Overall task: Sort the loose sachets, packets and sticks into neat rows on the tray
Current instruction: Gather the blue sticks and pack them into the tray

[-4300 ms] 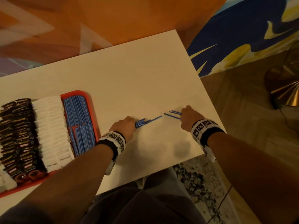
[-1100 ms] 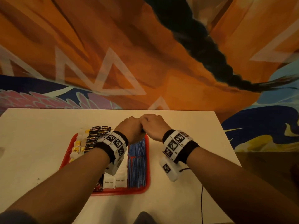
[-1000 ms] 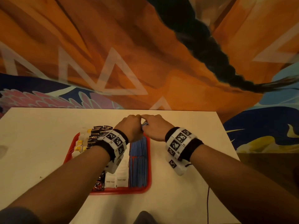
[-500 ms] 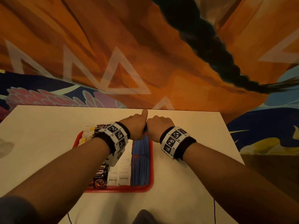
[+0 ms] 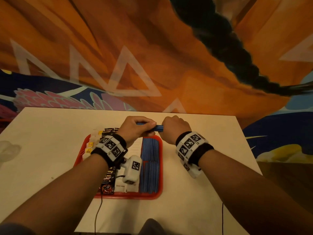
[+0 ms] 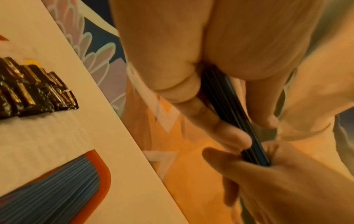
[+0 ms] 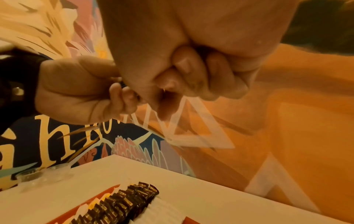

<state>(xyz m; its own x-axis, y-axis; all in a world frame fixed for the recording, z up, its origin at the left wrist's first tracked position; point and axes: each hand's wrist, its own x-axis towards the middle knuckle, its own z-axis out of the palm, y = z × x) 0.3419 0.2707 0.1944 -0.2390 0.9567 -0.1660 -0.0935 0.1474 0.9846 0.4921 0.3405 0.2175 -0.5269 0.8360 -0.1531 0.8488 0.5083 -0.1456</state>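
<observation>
Both my left hand and right hand grip a bundle of thin blue sticks above the red plastic tray's far edge; inside it lie blue sticks, white sachets, dark packets.

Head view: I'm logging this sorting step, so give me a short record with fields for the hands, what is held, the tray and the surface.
left hand: grips one end of the blue sticks
right hand: grips the other end of the same bundle
sticks: held level above the tray's far edge, not yet laid down
tray: red, holds rows, left to right: tea bags, dark packets, white sachets, blue stick row
surface: white table
</observation>
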